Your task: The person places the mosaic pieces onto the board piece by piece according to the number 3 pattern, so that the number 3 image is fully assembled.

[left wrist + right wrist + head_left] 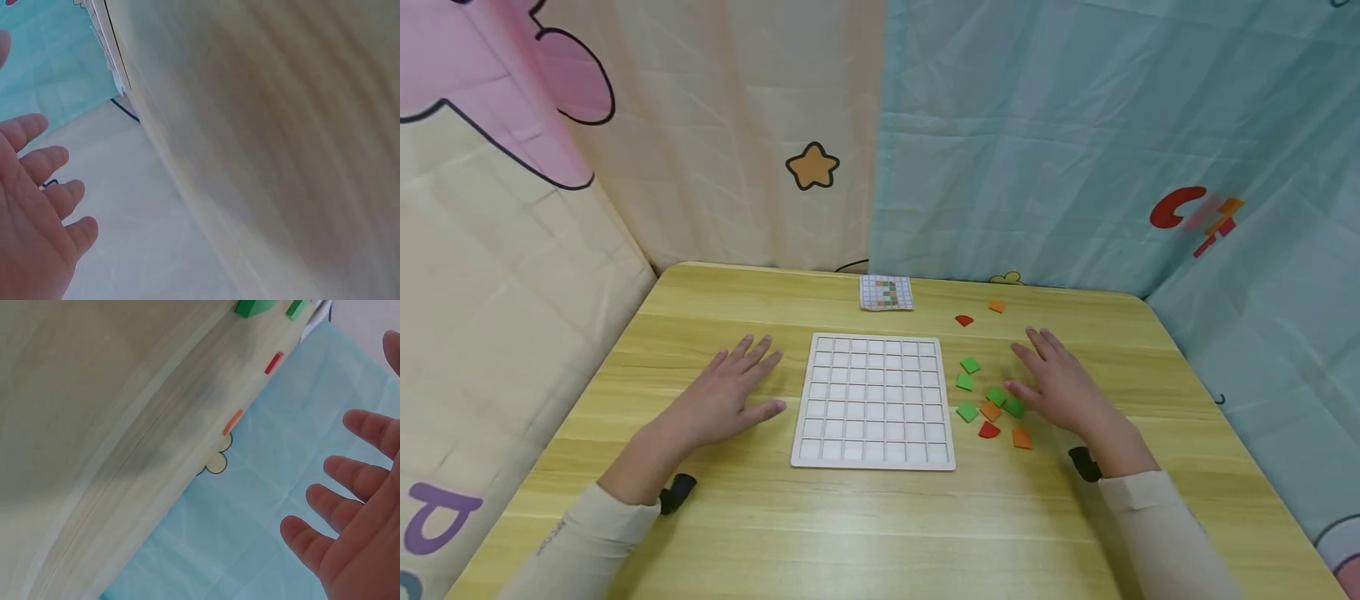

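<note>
A white grid board (874, 402) of square cells lies on the table between the two hands, with no pieces in it. My left hand (718, 398) is spread beside the board's left edge, holding nothing. To the right of the board, my right hand (1060, 385) is held palm down with straight fingers, its thumb over a loose group of flat pieces. That group has several green squares (971, 365), orange squares (1022, 438) and a red quarter-round piece (989, 429). In the wrist views, the left palm (31, 219) and right palm (369, 550) are bare.
Behind the board lies a small printed card (886, 293) with a coloured grid pattern. Another red piece (964, 320) and an orange piece (996, 307) sit near the back of the wooden table (865, 533). Printed curtains (1060, 150) hang along the table's back and sides.
</note>
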